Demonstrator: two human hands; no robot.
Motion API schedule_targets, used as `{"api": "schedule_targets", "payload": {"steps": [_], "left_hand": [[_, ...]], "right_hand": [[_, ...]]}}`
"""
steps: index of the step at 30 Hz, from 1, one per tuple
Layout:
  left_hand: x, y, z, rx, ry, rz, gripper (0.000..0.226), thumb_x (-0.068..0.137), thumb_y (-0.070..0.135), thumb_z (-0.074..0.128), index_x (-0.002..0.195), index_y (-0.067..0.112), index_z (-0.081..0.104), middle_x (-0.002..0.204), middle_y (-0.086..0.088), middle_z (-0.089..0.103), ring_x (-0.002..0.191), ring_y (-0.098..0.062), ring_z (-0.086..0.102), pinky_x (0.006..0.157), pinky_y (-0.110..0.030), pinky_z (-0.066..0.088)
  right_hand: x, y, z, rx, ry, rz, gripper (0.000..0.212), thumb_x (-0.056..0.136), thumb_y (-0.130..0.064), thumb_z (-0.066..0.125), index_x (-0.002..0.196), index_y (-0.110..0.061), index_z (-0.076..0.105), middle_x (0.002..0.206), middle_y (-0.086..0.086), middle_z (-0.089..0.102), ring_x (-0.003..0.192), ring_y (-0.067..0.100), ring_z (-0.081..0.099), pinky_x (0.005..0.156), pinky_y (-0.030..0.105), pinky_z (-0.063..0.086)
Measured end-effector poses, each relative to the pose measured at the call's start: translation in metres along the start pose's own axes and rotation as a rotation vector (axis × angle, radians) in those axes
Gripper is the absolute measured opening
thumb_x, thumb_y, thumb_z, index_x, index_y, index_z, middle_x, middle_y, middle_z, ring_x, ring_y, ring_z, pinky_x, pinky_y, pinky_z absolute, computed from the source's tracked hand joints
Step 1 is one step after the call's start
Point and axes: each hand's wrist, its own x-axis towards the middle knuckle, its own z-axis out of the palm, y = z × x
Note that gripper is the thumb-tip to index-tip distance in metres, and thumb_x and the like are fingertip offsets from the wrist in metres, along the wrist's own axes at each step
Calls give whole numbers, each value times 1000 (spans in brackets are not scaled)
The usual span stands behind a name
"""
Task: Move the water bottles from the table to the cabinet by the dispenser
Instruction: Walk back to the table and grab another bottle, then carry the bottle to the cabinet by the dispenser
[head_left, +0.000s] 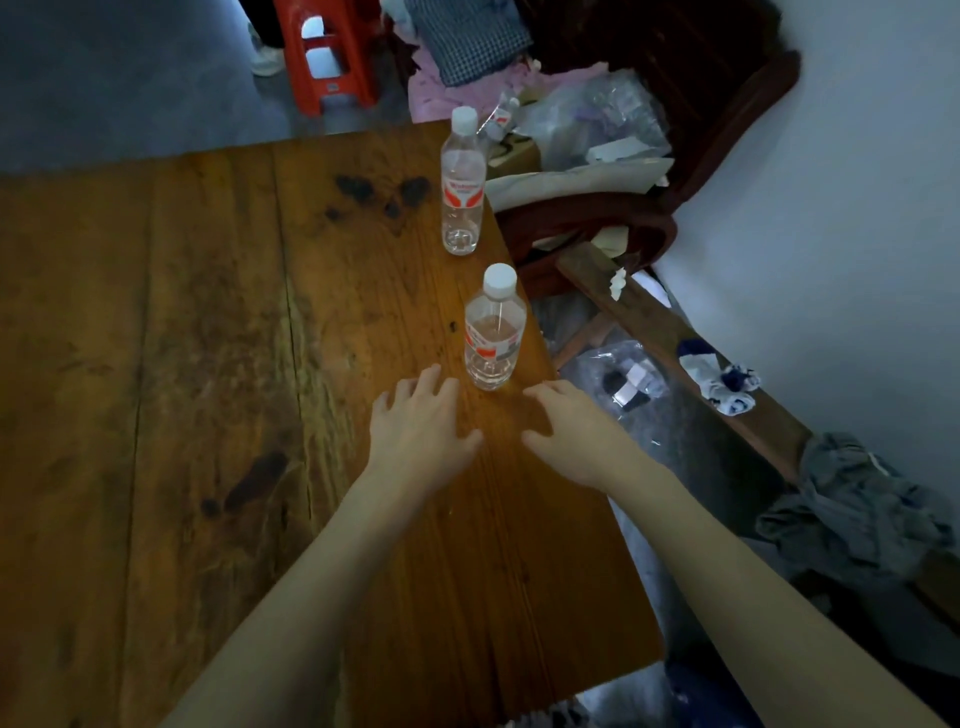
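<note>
Head view: wooden table with a worn, stained plank top fills the left and centre of the frame; a dark wooden chair heaped with bags and cloth stands past its right edge, and a red plastic stool stands on the floor beyond. Two capped water bottles stand upright along the table's right edge, well apart from each other. Far bottle: near the far corner. Near bottle: just ahead of both hands. Left hand: palm down, fingers spread, empty, just short of the near bottle's base. Right hand: likewise spread and empty, at the table edge beside that base. Neither hand touches a bottle. No cabinet or dispenser is visible.

Step in hand, as judged: the reach for the first pickup. The next move calls for closing one hand around the near bottle's body, keeping it clear of the table edge.
</note>
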Motion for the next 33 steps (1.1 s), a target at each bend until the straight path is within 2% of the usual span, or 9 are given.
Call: {"api": "schedule_targets", "payload": {"steps": [6, 13, 16, 21, 23, 26, 29, 31, 33], "left_hand": [[35, 0, 1, -111, 25, 15, 75, 92, 59, 56, 154, 23, 33, 163, -1, 32, 146, -27, 36, 116, -52, 33], [65, 8, 8, -504, 186, -52, 102, 76, 67, 72, 155, 23, 24, 157, 3, 40, 140, -19, 45, 104, -47, 49], [73, 16, 11, -661, 278, -39, 97, 75, 56, 80, 152, 24, 30, 150, 6, 45, 135, -14, 47, 102, -38, 50], [80, 20, 13, -863, 331, 60, 67, 74, 38, 86, 130, 29, 52, 121, 15, 64, 113, -7, 62, 94, -39, 57], [77, 19, 10, -850, 324, 126, 62, 73, 33, 88, 126, 26, 57, 117, 14, 66, 111, -5, 62, 94, -35, 56], [61, 17, -3, -854, 326, 187, 64, 73, 32, 90, 128, 24, 58, 117, 14, 67, 111, -3, 61, 93, -22, 52], [43, 16, -22, -859, 289, 224, 65, 73, 32, 90, 128, 26, 57, 117, 18, 66, 112, 2, 60, 91, -14, 48], [31, 17, -35, -838, 249, 257, 65, 72, 34, 90, 125, 35, 54, 112, 26, 63, 110, 12, 57, 88, -7, 46], [18, 22, -46, -823, 224, 287, 66, 70, 34, 91, 125, 36, 53, 112, 27, 63, 109, 13, 57, 92, -8, 46]], "right_hand": [[22, 3, 3, 8, 0, 40, 60, 93, -36, 57, 148, -21, 40, 153, 3, 39, 135, 24, 44, 106, 49, 45], [42, 6, 11, 59, -15, 35, 56, 92, -34, 59, 144, -20, 44, 150, 5, 42, 133, 26, 46, 103, 48, 46], [46, 7, 14, 70, -17, 31, 56, 91, -35, 59, 143, -23, 45, 149, 4, 43, 130, 25, 48, 101, 48, 48], [46, 11, 17, 131, -22, 14, 54, 92, -33, 60, 143, -22, 47, 146, 4, 46, 129, 24, 49, 103, 41, 46], [44, 15, 18, 329, -16, 45, 48, 93, -28, 61, 140, -21, 52, 139, 1, 54, 125, 19, 53, 96, 29, 44], [37, 23, 23, 739, 37, 208, 28, 97, -25, 58, 124, -22, 63, 124, -4, 65, 114, 13, 60, 85, 24, 44], [24, 32, 24, 1006, 107, 386, 19, 98, -24, 55, 112, -21, 67, 116, -1, 70, 103, 12, 67, 88, 31, 49], [13, 36, 21, 1194, 29, 447, 19, 97, -25, 56, 113, -20, 67, 114, 1, 72, 103, 16, 69, 96, 41, 51], [-1, 40, 17, 1372, -54, 459, 23, 96, -26, 59, 117, -17, 65, 116, 6, 72, 107, 22, 69, 97, 48, 52]]}}
